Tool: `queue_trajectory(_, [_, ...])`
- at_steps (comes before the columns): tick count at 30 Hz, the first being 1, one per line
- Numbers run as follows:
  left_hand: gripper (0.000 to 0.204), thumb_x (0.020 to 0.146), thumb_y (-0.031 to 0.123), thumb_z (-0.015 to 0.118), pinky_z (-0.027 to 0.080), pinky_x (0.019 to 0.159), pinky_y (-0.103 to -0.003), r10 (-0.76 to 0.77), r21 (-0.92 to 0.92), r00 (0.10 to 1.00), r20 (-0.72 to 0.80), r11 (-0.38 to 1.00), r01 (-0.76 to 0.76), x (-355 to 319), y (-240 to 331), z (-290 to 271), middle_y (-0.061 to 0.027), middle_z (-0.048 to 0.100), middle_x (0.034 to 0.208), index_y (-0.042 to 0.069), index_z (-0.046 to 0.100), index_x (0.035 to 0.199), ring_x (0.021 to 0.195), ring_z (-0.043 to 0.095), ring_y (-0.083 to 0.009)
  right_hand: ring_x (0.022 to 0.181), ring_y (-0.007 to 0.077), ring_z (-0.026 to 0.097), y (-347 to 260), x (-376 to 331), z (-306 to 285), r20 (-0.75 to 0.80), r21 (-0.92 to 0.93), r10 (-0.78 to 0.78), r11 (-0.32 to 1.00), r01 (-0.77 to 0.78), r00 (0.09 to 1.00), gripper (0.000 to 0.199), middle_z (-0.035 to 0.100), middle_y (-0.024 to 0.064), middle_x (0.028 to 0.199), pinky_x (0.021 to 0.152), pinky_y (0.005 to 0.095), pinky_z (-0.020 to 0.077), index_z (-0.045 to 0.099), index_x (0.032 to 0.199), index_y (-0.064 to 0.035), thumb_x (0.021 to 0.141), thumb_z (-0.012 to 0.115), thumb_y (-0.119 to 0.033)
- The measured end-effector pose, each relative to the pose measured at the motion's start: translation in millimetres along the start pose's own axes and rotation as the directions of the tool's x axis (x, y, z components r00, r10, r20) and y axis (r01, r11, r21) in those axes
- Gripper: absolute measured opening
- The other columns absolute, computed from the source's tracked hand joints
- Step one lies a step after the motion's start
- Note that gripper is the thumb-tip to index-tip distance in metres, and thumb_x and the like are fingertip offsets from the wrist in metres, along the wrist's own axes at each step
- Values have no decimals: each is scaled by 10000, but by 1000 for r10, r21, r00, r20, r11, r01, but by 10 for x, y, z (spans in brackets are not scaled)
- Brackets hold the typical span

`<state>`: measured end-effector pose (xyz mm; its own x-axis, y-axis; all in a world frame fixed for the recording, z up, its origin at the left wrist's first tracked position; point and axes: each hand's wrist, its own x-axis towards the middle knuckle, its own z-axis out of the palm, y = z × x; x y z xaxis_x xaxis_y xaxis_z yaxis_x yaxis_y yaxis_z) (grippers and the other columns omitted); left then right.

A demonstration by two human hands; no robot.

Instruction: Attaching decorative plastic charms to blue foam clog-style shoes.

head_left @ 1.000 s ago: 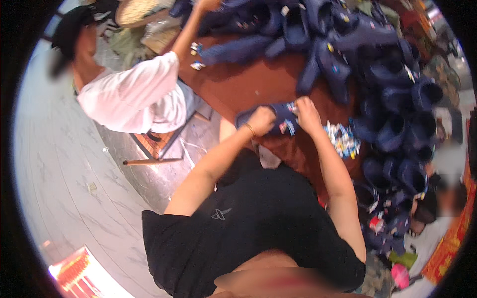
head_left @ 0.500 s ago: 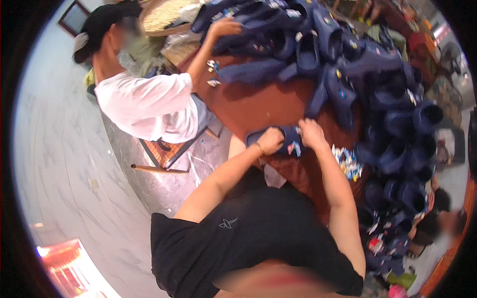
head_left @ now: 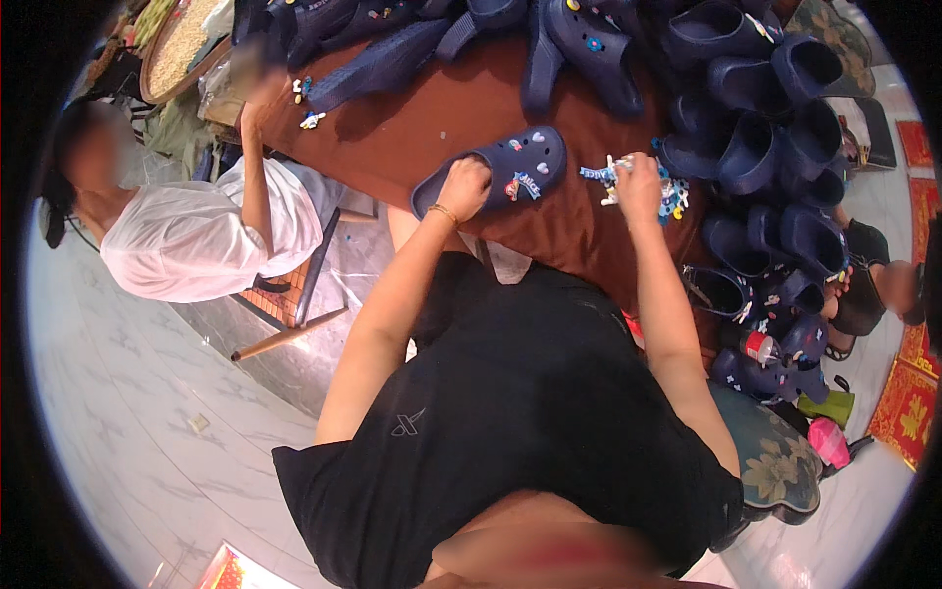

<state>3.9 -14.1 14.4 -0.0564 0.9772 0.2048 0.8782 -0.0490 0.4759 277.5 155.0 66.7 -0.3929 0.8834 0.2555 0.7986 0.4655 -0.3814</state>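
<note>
A navy-blue clog (head_left: 535, 162) lies on the brown cloth before me, its toe pointing up and right. Several small charms sit on its toe part, one of them a colourful figure with lettering. My left hand (head_left: 467, 187), closed, is in the clog's opening and holds it. To the right, my right hand (head_left: 639, 187) is over a pile of small shoe charms (head_left: 675, 199). Its fingers are bent together down at the charms; what they pinch, if anything, is hidden. A blue, ribbon-shaped charm (head_left: 595, 174) lies just left of these fingers.
Many navy clogs (head_left: 741, 157) crowd the table's far side and right. A few loose charms (head_left: 311, 120) lie at the far left of the brown cloth (head_left: 392, 147). A person in a white shirt (head_left: 196, 236) sits at left; another person (head_left: 868, 285) is at far right.
My right hand has left the clog's toe and moved right to the charm pile. My left hand still holds the clog. The whole view has shifted.
</note>
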Motion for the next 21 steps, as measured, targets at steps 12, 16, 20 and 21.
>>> queue_trajectory(12, [78, 732, 96, 561, 394, 842, -412, 23, -22, 1000, -16, 999, -24, 2, -20, 19, -136, 579, 857, 23, 562, 758, 931, 526, -318, 881, 353, 580, 28, 79, 32, -42, -154, -38, 988, 32, 998, 132, 611, 137, 885, 754, 465, 466, 599, 863, -85, 765, 652, -154])
queue_trajectory(16, [113, 749, 118, 559, 387, 888, -403, -53, 16, 994, 99, 999, 52, 4, -17, 6, -135, 607, 925, 21, 599, 794, 987, 532, -304, 805, 359, 577, -345, 54, 242, -48, 159, -227, 960, 232, 973, 102, 586, 148, 834, 711, 462, 474, 554, 825, -67, 753, 626, -76])
queue_trajectory(20, [97, 721, 111, 565, 428, 818, -429, 2, 20, 1000, 13, 1000, -2, 7, -19, 20, -160, 612, 851, 23, 604, 728, 896, 564, -334, 885, 347, 562, -725, -119, 342, 24, 433, -501, 785, 443, 865, 150, 572, 147, 883, 783, 425, 462, 567, 914, -54, 769, 609, -59])
queue_trajectory(21, [94, 713, 110, 567, 438, 794, -438, -4, 29, 1000, 20, 1000, 3, 8, -16, 33, -166, 613, 829, 25, 606, 710, 867, 571, -343, 911, 356, 556, -792, -176, 352, 59, 465, -562, 747, 475, 825, 183, 560, 163, 914, 800, 427, 459, 567, 955, -38, 776, 602, -40])
